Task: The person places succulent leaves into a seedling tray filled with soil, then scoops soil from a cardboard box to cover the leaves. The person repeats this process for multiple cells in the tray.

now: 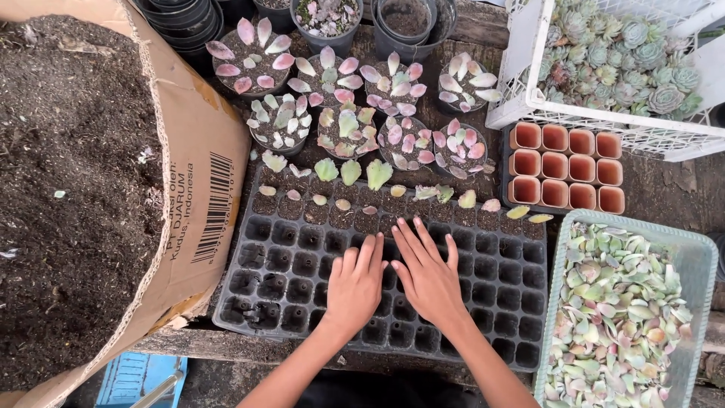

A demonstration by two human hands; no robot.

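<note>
- Leftmost, a cardboard box (pixel 198 162) heaped with dark soil crowds the left edge of the black seedling tray (pixel 260 291), so little open room lies there.
- Next, that tray looks thin, light and flexible; it would likely sag if lifted by one rim, so both long edges suit holding.
- Over its middle cells, the left hand (pixel 355 285) and right hand (pixel 429 278) lie flat, fingers spread, gripping nothing.
- Along the tray's far edge, soil-filled cells hold succulent leaves (pixel 350 172), fragile and easily snapped.
- Rightward, a pale basket (pixel 698 264) of loose leaves touches or nearly touches the tray's right edge; hard to tell.
</note>
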